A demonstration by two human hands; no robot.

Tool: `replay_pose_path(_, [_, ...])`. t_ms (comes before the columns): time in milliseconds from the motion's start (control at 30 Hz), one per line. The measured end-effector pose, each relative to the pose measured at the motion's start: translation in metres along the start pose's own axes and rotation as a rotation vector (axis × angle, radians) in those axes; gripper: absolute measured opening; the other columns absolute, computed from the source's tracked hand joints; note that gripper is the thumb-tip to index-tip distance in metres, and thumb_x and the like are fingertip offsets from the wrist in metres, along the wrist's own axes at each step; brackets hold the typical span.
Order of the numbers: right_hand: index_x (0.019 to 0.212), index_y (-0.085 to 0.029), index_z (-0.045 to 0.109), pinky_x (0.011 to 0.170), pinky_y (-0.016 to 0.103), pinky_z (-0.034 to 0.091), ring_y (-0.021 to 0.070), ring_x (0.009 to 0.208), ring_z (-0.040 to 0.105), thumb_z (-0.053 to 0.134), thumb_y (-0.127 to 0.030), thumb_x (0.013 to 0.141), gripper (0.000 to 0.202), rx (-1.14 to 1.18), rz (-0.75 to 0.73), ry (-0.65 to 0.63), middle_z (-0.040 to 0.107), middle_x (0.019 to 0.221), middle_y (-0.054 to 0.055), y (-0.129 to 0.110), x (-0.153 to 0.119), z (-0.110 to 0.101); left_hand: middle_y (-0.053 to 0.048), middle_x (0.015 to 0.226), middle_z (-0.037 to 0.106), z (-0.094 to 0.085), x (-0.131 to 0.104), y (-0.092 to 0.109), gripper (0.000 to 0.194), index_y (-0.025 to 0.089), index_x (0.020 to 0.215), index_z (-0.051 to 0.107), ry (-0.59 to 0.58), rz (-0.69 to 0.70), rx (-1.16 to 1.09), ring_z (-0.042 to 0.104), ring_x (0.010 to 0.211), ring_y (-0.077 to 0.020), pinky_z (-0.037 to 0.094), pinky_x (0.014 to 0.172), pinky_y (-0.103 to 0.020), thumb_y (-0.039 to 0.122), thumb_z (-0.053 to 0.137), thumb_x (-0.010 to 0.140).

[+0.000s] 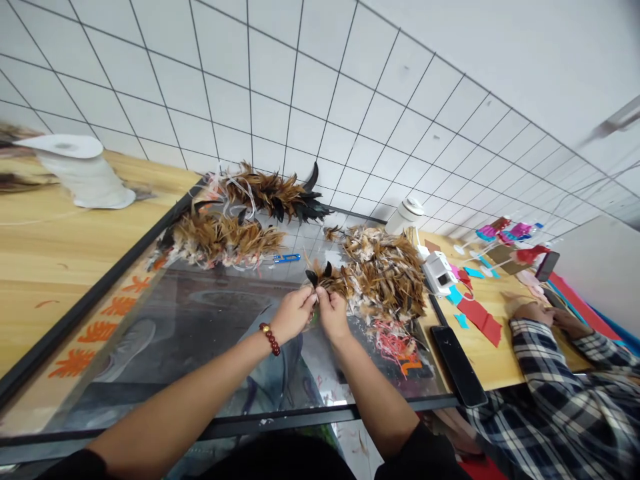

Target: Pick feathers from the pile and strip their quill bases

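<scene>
My left hand [295,312], with a beaded bracelet [270,339] at its wrist, is closed in a pinch. Against it, my right hand [333,312] is closed too, and both grip a small bunch of feathers [312,276] with dark tips standing up beyond the fingers. Just right of my hands spreads a large pile of brown and white feathers [385,270]. Blue thread snips [287,258] lie on the glass tabletop [200,333] beyond my hands. Two rows of bundled feathers, a brown one [225,237] and a darker one [280,193], lie at the back left.
Pink and white thread scraps [395,347] lie right of my right arm, near a black phone [457,365]. A white bottle [404,215] stands by the tiled wall. On the left is a white spool [87,170]. At the right, a co-worker's plaid sleeve [540,353] rests beside colored paper [480,320].
</scene>
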State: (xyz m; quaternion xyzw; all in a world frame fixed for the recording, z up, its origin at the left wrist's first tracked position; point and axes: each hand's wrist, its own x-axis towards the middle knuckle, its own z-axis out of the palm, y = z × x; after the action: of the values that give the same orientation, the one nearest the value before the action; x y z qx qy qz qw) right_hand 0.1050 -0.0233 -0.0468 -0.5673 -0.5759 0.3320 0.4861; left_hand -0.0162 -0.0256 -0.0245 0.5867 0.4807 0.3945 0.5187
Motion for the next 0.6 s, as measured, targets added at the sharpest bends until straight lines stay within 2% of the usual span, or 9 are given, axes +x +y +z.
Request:
replay_pose_path(267, [0.053,-0.021,0.043,0.050,0.025,0.033,0.0106,0.050,0.038,0.053,-0.057,0.079,0.046,0.031,0.045,0.040,0.042,0.049,-0.003,0.002,0.004,0.003,0.004,0.048,0.046,0.003,0.003,-0.002,0.024,0.021,0.060,0.040,0.008,-0.014,-0.011,0.049,0.039,-0.0118,0.038,0.041,-0.022,0.029,0.049,0.081])
replay_pose_path(600, [0.058,-0.018,0.051,0.050,0.023,0.035,0.0113,0.052,0.042,0.050,-0.058,0.081,0.046,0.061,-0.027,0.035,0.046,0.049,-0.003,0.013,0.015,0.005,0.003,0.050,0.049,0.006,0.015,-0.014,0.023,0.019,0.063,0.043,0.035,0.038,0.097,0.050,0.041,-0.0105,0.038,0.040,-0.020,0.024,0.045,0.086])
